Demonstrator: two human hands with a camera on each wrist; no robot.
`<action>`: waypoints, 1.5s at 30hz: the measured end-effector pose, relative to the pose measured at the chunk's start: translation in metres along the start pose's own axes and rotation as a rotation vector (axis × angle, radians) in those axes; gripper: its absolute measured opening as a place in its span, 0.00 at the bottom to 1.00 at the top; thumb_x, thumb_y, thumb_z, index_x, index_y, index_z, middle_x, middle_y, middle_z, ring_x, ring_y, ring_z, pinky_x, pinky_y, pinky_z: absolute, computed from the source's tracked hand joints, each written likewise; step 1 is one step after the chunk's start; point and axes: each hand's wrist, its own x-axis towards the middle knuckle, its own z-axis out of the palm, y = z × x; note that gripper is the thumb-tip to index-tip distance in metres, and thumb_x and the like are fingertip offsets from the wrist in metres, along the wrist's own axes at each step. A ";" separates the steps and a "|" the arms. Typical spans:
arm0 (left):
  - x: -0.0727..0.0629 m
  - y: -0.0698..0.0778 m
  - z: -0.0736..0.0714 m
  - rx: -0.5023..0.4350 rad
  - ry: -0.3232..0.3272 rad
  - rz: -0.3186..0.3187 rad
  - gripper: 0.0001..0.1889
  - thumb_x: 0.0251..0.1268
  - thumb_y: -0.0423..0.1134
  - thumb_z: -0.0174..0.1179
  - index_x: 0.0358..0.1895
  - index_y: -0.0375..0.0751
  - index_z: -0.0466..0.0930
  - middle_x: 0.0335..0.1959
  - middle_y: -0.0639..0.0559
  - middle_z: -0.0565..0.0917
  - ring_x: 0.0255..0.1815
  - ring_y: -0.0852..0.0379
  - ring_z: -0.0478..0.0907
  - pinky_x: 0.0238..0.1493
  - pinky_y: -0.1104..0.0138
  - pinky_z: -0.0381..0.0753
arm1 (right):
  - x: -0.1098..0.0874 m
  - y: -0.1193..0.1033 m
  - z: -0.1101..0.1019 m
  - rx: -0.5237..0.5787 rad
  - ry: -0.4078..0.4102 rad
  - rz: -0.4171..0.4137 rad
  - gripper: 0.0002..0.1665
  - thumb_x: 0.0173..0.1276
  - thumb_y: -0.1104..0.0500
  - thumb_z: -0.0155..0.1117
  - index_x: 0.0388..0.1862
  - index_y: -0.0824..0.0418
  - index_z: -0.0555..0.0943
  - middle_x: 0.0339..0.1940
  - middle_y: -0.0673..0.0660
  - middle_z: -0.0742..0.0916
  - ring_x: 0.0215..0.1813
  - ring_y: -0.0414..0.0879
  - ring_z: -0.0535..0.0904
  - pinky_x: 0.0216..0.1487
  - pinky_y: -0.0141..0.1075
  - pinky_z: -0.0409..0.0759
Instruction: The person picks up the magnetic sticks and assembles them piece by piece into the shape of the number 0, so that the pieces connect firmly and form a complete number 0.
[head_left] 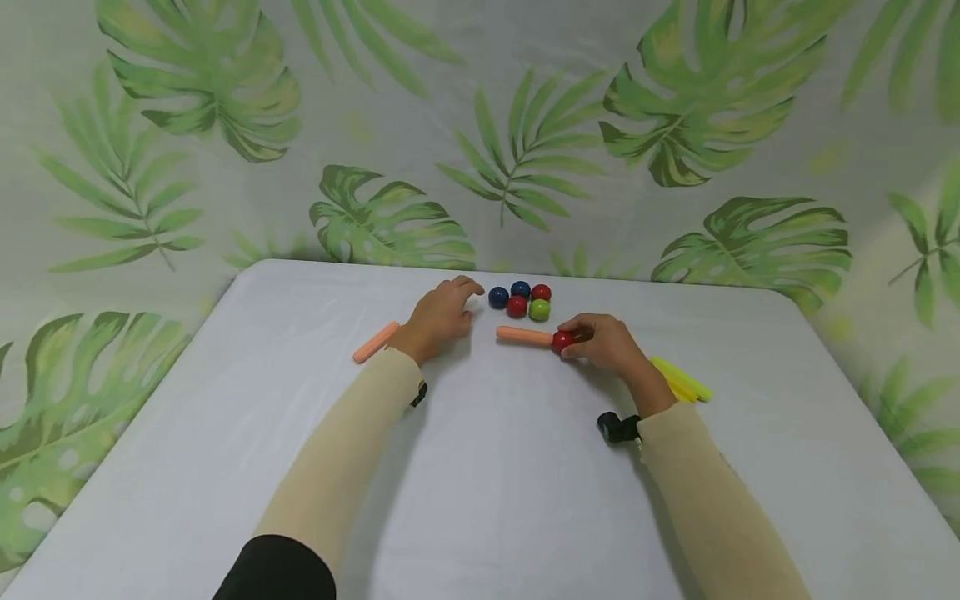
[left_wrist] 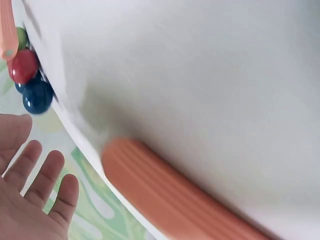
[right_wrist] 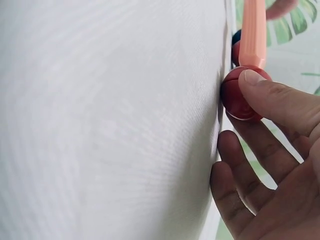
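Now | right hand (head_left: 606,343) pinches red ball (head_left: 562,341) against orange stick (head_left: 523,336) | left hand (head_left: 437,317) relaxed

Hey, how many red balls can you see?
3: one red ball pinched in the right hand, a second red ball left of the green ball, and a third red ball just behind the green one.

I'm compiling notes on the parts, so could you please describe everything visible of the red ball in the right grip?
The red ball is round, deep red and glossy, perhaps plastic or painted wood, with a thin line curving across it. The right grip pinches it, hiding part. One end of a peach stick meets it; whether they are joined is unclear. In the head view it is below and right of five other balls; whether it touches the white tabletop is unclear.
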 end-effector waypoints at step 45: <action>0.010 0.002 0.006 -0.142 -0.168 -0.012 0.22 0.72 0.32 0.51 0.67 0.45 0.74 0.68 0.46 0.77 0.73 0.49 0.69 0.76 0.56 0.64 | 0.001 -0.001 0.003 -0.025 0.009 -0.008 0.26 0.65 0.58 0.70 0.62 0.56 0.79 0.60 0.61 0.83 0.61 0.56 0.75 0.64 0.49 0.77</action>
